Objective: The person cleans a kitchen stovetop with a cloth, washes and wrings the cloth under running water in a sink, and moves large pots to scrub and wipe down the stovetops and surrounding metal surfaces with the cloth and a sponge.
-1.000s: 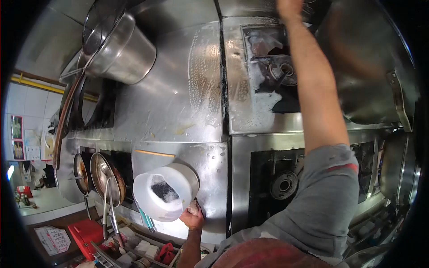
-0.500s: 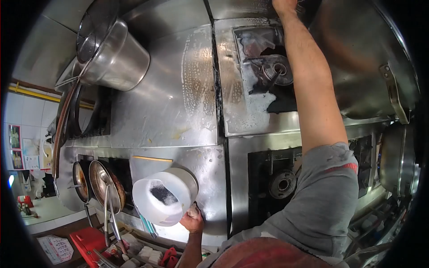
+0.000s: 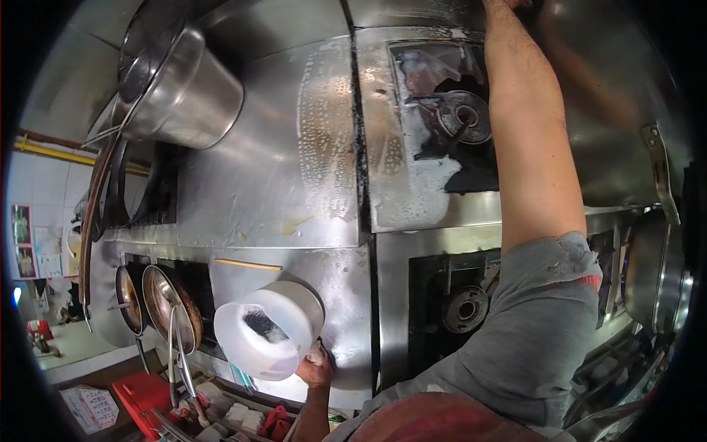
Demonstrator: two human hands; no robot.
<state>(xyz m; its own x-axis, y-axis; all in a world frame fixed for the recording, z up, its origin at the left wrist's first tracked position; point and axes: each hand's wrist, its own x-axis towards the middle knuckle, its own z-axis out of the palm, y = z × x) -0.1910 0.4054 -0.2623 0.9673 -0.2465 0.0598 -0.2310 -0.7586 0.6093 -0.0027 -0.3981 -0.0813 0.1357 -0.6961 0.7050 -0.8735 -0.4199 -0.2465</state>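
Note:
A white bucket [image 3: 294, 309] with suds and something dark inside stands on the steel counter. At its lower right side is my left hand [image 3: 317, 370], its fingers closed on a pale, crumpled cloth-like thing. My right arm reaches across the stove to the top edge of the view, where my right hand [image 3: 504, 4] is mostly cut off, so what it holds is hidden. Beside that arm lies a rear burner [image 3: 465, 116] with wet, soapy metal around it. Soap bubbles [image 3: 320, 132] cover part of the steel top.
A large steel pot [image 3: 195, 92] with a strainer is at the upper left. Two pans [image 3: 171, 309] with utensils sit at the lower left. A front burner [image 3: 465, 308] lies left of my right sleeve. A big pot with a handle [image 3: 659, 166] stands at the right.
My right hand has moved right along the top edge and further out of view. My left hand stays beside the bucket. The view has shifted slightly.

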